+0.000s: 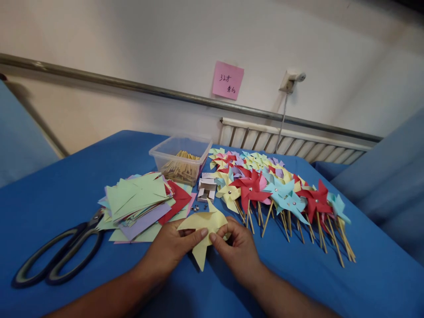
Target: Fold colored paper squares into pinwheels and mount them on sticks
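A yellow paper pinwheel [202, 222], its corners folded toward the middle, is held above the blue cloth between both hands. My left hand [175, 243] pinches it from the left, thumb near its centre. My right hand [236, 245] is closed on its right side, thumb and finger pressed at the middle. No stick shows on this pinwheel. Just beyond it lie several small metal pushpins [196, 208] beside an open white cardboard box [207, 190]. Parts of the fingers are hidden behind the paper.
Cut coloured paper [139, 196] is piled at the left, next to large scissors [71, 247]. Behind stands a clear plastic tub [158, 160] of wooden sticks [182, 170]. Many finished pinwheels [251, 189] lie on the right. A radiator [255, 138] and metal rail [165, 93] run along the wall.
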Motion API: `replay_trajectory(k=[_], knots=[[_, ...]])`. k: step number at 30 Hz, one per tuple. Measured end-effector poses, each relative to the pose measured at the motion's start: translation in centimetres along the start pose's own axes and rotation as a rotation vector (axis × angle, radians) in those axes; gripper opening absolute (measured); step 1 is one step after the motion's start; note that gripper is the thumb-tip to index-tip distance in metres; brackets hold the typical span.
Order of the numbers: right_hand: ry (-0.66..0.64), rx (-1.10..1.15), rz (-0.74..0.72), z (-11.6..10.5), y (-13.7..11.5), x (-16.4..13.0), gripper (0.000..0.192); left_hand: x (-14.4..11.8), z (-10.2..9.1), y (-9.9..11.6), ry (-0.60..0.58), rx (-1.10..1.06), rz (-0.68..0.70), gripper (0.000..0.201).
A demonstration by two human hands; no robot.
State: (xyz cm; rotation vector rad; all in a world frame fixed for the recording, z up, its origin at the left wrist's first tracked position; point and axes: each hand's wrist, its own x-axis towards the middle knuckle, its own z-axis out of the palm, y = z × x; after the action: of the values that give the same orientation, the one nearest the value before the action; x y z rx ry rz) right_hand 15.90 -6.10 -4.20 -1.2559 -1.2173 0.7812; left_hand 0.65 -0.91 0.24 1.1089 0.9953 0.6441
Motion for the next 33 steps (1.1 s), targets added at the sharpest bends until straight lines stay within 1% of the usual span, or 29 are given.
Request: replay_trajectory(k=[9,14,19,23,29,33], knots=[[-0.028,0.005,0.037,0.0,0.3,-0.1,0.02,0.4,-0.1,-0.6,0.018,0.012,0.017,0.039],[-0.017,0.006,0.027,-0.1,0.3,0.0,0.02,0.3,-0.2,-0.5,-0.022,-0.017,0.011,0.037],[-0.035,-0.017,-0.028,-0.4,0.1,0.0,0.01,0.0,0.1,0.0,0.009,-0.005,-0.016,0.037],[-0.029,0.013,-0.048,-0.5,0.1,-0.1,0.006,-0.2,0.2,0.4,0.003,0.002,-0.045,0.038],[-0.012,0.031,-0.037,-0.7,-0.4,0.0,0.009,-0.4,0.0,0.6,-0.072,0.043,-0.008,0.039],[-0.015,0.039,-0.041,-1.0,-0.5,0.2,0.011,-0.4,-0.1,0.4,-0.164,-0.036,-0.032,0.039]])
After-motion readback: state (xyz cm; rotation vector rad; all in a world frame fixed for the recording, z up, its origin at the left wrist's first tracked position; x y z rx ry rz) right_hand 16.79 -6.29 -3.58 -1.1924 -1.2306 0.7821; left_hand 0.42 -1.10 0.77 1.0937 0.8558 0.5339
